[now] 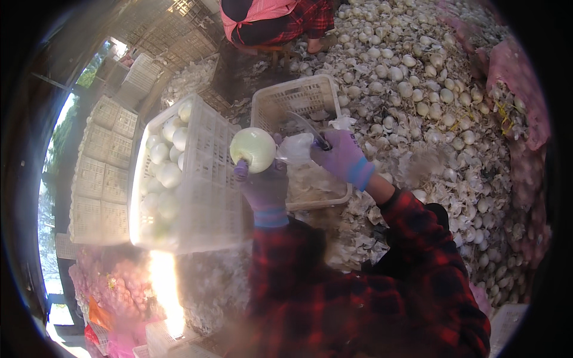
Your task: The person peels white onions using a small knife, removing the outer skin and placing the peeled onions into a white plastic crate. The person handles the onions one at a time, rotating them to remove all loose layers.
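Observation:
A smooth, pale peeled onion (253, 149) is held in my left hand (268, 185), which wears a purple knit glove. My right hand (341, 154), gloved alike, grips a knife (309, 126) by its dark handle, the curved blade angled up and left. A strip of white onion skin (296, 149) hangs between the two hands; whether it still joins the onion I cannot tell. Both hands are over the near side of a plastic crate (318, 206) that has loose skins in it. Left of my left hand stands a white plastic crate (212, 179) holding peeled onions (169, 174).
A large heap of unpeeled onions and dry skins (403, 89) spreads along the right. Another person (273, 22) sits on a low stool (277, 51) ahead. Stacked crates (105, 174) line the left, with pink mesh sacks (116, 286) nearer me. Bright sunlight blurs the lower left.

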A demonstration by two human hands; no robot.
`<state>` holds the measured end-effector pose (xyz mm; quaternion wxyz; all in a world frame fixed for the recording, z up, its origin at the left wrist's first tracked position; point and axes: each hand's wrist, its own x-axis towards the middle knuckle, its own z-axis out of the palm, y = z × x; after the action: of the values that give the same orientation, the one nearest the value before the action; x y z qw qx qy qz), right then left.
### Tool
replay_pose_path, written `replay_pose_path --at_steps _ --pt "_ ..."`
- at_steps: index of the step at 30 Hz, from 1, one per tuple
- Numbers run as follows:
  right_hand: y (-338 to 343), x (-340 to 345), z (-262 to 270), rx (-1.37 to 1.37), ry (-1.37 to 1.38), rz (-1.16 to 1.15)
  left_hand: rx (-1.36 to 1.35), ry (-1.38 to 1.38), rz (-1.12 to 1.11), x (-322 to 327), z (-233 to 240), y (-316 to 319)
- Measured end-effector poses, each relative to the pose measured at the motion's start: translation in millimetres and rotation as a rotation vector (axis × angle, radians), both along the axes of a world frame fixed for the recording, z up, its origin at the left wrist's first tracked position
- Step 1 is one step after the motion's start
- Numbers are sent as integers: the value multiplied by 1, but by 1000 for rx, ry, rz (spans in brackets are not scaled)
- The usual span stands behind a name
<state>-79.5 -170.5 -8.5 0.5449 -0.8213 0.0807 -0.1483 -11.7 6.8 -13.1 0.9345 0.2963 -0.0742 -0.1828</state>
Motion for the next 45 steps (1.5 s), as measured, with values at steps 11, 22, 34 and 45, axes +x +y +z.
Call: replay_pose_path --at_steps 11,22,34,45 --pt "-17 1 20 282 58 107 -70 142 -104 -6 3 10" --pt "-20 7 17 536 109 371 37 252 -923 2 -20 -6" --pt "-14 6 12 803 191 105 228 72 -337 -5 -6 -9" --pt "-32 0 -9 349 94 152 -45 189 -291 -3 -22 -4"
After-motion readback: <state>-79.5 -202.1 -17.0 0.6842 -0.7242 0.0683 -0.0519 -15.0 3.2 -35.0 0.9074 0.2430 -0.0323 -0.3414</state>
